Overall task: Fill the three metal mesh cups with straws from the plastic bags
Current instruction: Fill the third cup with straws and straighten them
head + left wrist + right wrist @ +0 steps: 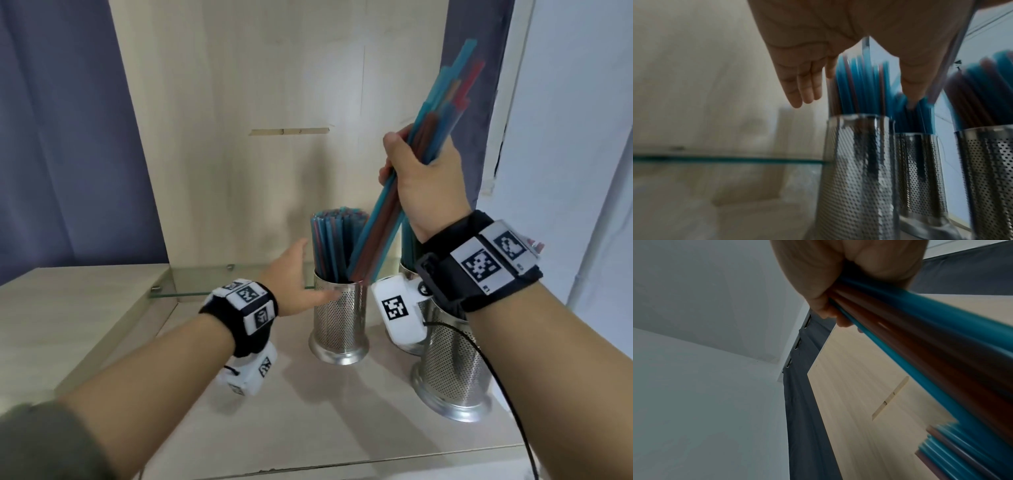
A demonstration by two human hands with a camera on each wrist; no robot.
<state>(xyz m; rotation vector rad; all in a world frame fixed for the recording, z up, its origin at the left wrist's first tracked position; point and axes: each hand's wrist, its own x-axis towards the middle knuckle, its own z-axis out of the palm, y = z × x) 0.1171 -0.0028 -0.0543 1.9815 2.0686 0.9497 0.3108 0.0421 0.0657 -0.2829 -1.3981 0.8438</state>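
Note:
Three metal mesh cups stand on the wooden shelf: the left cup (339, 325), a near right cup (452, 373), and a back cup (406, 270) mostly hidden behind my right wrist. My right hand (414, 164) grips a tilted bundle of blue and red straws (442, 113), whose lower ends dip into the left cup beside the upright straws (330, 246) standing in it. My left hand (308, 270) is open, fingers flat against those upright straws and thumb at the cup's rim. The left wrist view shows all three cups (855, 178) holding straws. The right wrist view shows the gripped bundle (920, 337).
A glass shelf (239, 281) runs along the wooden back panel (274, 102) behind the cups. A raised wooden ledge (68, 308) lies to the left. Dark curtains (61, 137) flank the panel. A black cable (507, 394) hangs from my right wrist past the near cup.

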